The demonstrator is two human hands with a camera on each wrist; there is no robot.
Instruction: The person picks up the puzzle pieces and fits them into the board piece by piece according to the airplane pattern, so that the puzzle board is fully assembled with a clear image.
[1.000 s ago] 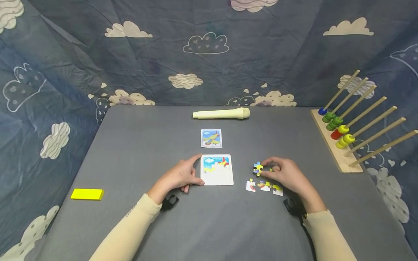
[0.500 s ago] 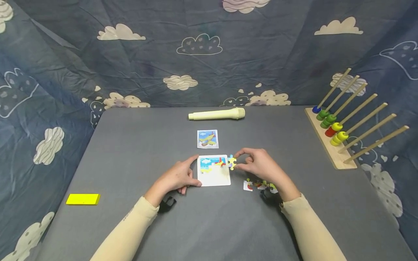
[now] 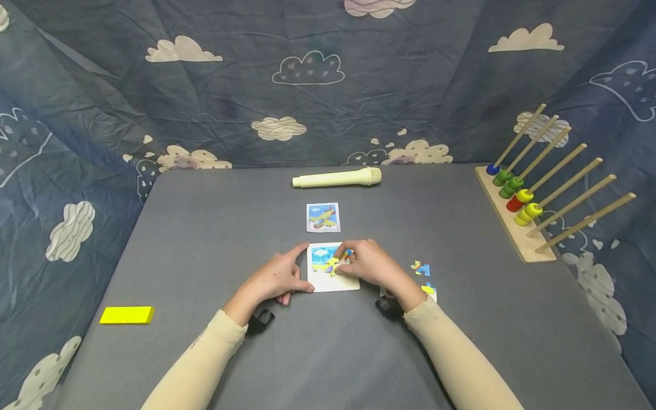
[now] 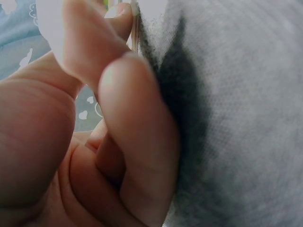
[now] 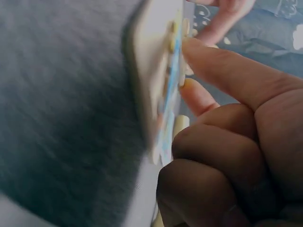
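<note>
My left hand [image 3: 274,279] holds the left side of a white puzzle board [image 3: 333,283], index finger at the far corner and thumb at the near one. In the left wrist view its other fingers [image 4: 137,127] are curled. Over the board, my right hand [image 3: 373,265] pinches a yellow and blue puzzle piece [image 3: 332,266] between thumb and index finger. That hand covers the board's right part; blue sky and yellow show on the top left. The right wrist view has the board [image 5: 151,61] edge-on and blurred, with the piece [image 5: 183,61] at the fingertips.
A printed airplane card [image 3: 323,217] lies beyond the board, and a cream toy microphone [image 3: 336,177] behind it. Loose puzzle pieces [image 3: 421,268] lie right, some hidden by the right wrist. A peg rack [image 3: 517,228] with colored beads stands far right, a yellow block [image 3: 126,315] far left.
My right hand has carried the puzzle piece leftward from beside the loose pieces to over the board. The left hand keeps its hold on the board's left side. The head view has shifted slightly.
</note>
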